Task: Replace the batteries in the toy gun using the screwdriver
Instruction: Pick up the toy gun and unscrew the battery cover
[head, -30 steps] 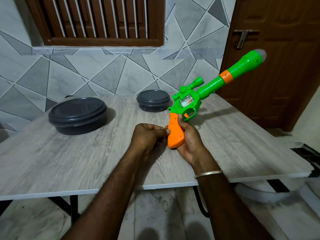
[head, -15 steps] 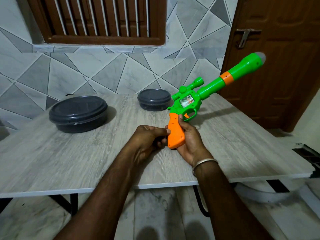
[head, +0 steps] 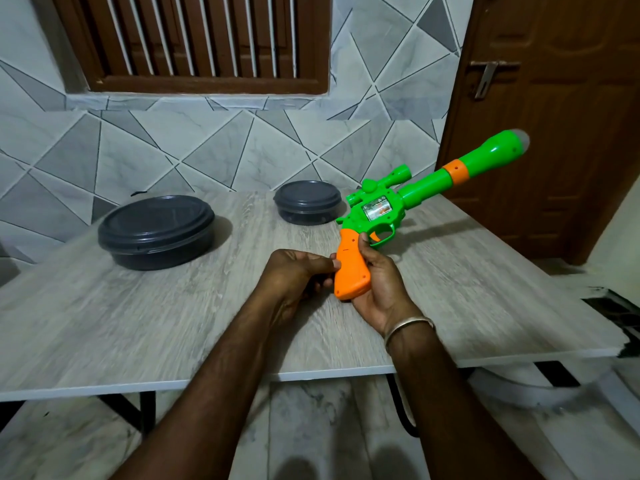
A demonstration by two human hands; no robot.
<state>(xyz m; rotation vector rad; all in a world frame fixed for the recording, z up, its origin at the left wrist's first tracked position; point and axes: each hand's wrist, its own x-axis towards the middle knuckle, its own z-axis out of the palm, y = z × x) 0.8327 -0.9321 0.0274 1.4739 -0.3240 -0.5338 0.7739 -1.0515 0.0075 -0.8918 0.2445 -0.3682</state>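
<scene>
My right hand (head: 381, 289) holds the toy gun (head: 377, 216) by its orange grip (head: 351, 271), above the table. The green barrel points up and to the right, towards the door. The grip's flat side faces me, with small screw holes in it. My left hand (head: 298, 277) is curled into a loose fist just left of the grip, its thumb tip touching the grip's left edge. Whatever may be inside that fist is hidden. No screwdriver or batteries show anywhere.
A large dark lidded bowl (head: 156, 230) stands at the back left of the grey wood-grain table (head: 138, 323). A smaller lidded bowl (head: 307, 201) sits at the back middle, just behind the gun. A brown door (head: 554, 116) is on the right.
Hands and gun keep almost the same pose. My left hand's fingers have curled a little tighter against the grip's edge.
</scene>
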